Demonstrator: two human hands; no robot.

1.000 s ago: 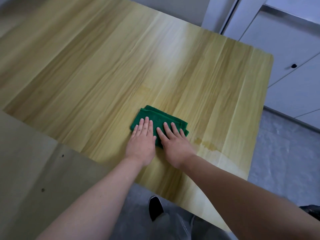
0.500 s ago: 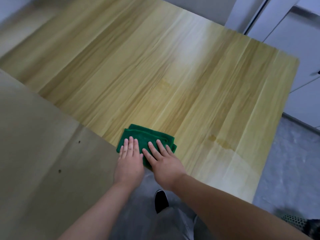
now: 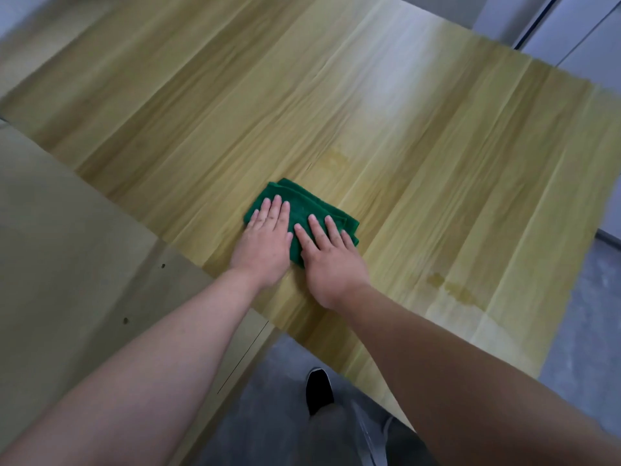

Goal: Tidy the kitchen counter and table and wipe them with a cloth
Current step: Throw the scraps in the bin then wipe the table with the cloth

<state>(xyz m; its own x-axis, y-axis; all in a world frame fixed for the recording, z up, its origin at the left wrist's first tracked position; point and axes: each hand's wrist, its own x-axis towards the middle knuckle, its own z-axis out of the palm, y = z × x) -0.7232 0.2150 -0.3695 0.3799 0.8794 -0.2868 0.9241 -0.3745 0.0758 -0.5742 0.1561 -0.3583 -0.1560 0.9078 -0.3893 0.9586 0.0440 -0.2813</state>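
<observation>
A folded green cloth (image 3: 304, 205) lies on the light wooden table (image 3: 336, 112), near its front edge. My left hand (image 3: 265, 242) presses flat on the cloth's left half, fingers straight and together. Beside it, my right hand (image 3: 331, 260) presses flat on the right half with fingers slightly spread. The two hands lie side by side, thumbs almost touching. Much of the cloth is hidden beneath them.
A darker stain (image 3: 452, 287) marks the table to the right of the hands, and a fainter one (image 3: 334, 159) lies just beyond the cloth. A tan surface (image 3: 67, 264) adjoins the table on the left. White cabinets (image 3: 584, 38) stand at the far right. Below is grey floor (image 3: 279, 415).
Both hands slid the cloth back to the table's front edge, then pushed it forward and to the right again, away from the edge.
</observation>
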